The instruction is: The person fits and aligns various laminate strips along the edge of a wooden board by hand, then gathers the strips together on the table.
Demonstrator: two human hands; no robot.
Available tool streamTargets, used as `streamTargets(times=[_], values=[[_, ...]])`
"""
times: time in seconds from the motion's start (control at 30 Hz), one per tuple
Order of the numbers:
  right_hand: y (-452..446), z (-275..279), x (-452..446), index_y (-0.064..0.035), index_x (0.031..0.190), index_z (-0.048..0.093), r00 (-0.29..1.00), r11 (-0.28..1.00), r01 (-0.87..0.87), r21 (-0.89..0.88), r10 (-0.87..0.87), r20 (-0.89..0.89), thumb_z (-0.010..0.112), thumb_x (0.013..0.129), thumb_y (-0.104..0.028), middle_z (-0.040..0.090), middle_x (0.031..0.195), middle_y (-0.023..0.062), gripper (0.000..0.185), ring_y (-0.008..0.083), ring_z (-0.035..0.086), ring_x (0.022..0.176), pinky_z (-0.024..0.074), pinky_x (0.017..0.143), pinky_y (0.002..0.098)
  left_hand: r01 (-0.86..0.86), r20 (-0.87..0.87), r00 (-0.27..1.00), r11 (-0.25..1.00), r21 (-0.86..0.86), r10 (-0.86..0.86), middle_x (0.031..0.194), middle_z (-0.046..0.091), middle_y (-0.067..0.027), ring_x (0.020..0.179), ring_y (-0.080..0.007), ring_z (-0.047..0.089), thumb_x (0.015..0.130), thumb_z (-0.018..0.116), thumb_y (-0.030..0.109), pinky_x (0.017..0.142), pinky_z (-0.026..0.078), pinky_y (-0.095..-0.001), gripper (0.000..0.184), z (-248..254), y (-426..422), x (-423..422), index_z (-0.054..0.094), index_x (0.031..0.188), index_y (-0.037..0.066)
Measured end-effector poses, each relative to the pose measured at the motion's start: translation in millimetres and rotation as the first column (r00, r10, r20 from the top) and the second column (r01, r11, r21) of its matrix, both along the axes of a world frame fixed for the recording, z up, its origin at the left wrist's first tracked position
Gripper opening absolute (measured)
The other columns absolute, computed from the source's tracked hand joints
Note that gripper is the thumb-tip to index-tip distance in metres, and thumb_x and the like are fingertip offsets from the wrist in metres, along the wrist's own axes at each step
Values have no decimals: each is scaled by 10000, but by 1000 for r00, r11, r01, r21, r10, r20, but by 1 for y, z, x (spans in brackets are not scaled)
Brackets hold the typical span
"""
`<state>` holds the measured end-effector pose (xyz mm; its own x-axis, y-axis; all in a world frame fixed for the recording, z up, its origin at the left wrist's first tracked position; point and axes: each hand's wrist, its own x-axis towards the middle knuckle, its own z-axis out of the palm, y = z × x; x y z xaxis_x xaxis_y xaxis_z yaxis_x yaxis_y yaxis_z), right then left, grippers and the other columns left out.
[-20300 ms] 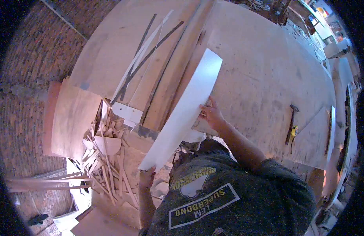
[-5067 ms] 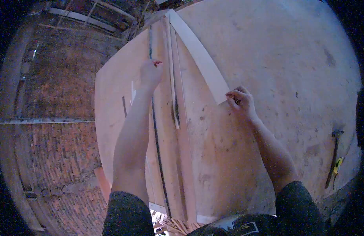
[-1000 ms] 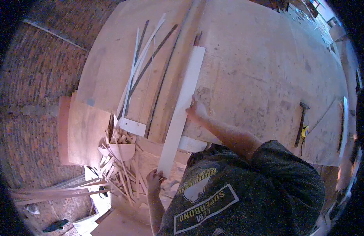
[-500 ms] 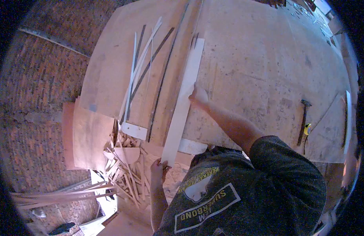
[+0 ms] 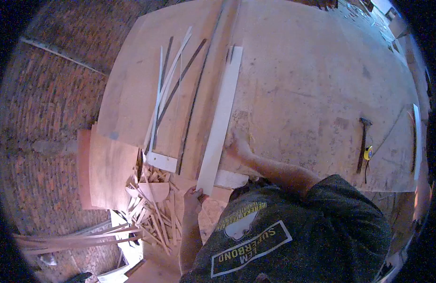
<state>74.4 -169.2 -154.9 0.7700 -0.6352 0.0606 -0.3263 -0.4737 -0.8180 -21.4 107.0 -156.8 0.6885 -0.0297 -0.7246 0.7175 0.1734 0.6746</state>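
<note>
- While the left hand (image 5: 193, 200) grips the near end of the white strip (image 5: 221, 108), the right hand (image 5: 235, 145) has slid down along its right edge – touching or just beside, I cannot tell; those fingers blur.
- Holding now seems mostly the left hand's job – the strip lies along a wooden board (image 5: 204, 111), its near end past the panel (image 5: 312, 94).
- Right of the strip: 1 hammer (image 5: 362, 146), 1 tape measure (image 5: 368, 152).
- Left of it: slats (image 5: 186, 75), offcuts (image 5: 154, 191), brick wall (image 5: 48, 132).

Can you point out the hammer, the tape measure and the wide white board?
Hammer (image 5: 361, 142): head view, on the handle.
Tape measure (image 5: 368, 152): head view, on the yellow case.
Wide white board (image 5: 221, 120): head view, middle of its face.
</note>
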Motion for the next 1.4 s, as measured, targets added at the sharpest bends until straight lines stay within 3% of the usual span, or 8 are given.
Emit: streamTargets(times=[0.23,0.67,1.0,1.07,1.17,1.23,1.3,1.4], values=[[18,-30,-44,76,1476,-38,837,789,-445,422,535,-118,627,833,-125,685,801,208,947,402,682,785,541,723,459,20,-5,1000,1000,-17,-20,893,679,-125,696,-198,672,886,601,-1,618,610,-314,241,-4,-5,16,580,1125,-21],[-7,-17,-11,107,1454,50,857,827,-390,406,487,-169,630,794,-96,657,985,307,902,429,675,865,541,788,484,-263,-105,963,945,-194,246,874,651,-96,731,-205,655,910,618,64,667,594,-329,141,-26,-41,20,592,1025,-12],[-26,-14,14,136,1456,24,806,807,-392,441,532,-258,571,776,-50,653,930,323,892,459,648,938,511,811,502,-72,28,997,991,110,69,733,609,-119,524,-214,596,917,595,66,463,500,-316,95,-4,-79,34,533,850,41],[-20,-41,21,148,1450,23,845,866,-403,295,476,-242,569,772,-48,649,920,325,893,460,648,910,514,798,498,8,47,999,997,79,-11,693,593,-110,512,-221,596,917,600,72,453,497,-319,128,-14,-72,42,515,825,48],[-29,-25,24,156,1448,16,990,911,-137,-388,111,-89,562,766,-45,644,903,316,897,452,645,870,518,766,485,-55,29,998,983,174,51,664,606,-108,503,-217,600,923,610,95,444,494,-319,152,13,-103,55,519,815,40],[-41,-20,36,160,1447,16,986,934,-152,-322,120,-118,562,764,-47,644,909,306,898,440,644,862,521,752,472,9,43,999,985,173,-16,665,620,-119,497,-216,601,930,610,101,434,489,-313,165,7,-109,68,517,811,36],[-56,-24,53,165,1442,23,822,827,-370,423,504,-265,567,763,-54,647,933,297,897,424,646,872,526,748,458,66,27,997,982,177,-72,677,635,-131,501,-217,607,936,609,107,436,495,-313,167,1,-112,80,517,820,30],[-69,-23,68,179,1428,56,859,869,-373,326,456,-232,604,762,-72,661,913,273,898,403,656,854,534,736,437,105,4,994,978,178,-108,706,653,-147,522,-220,625,942,606,116,454,516,-318,160,-2,-127,103,521,847,20]])
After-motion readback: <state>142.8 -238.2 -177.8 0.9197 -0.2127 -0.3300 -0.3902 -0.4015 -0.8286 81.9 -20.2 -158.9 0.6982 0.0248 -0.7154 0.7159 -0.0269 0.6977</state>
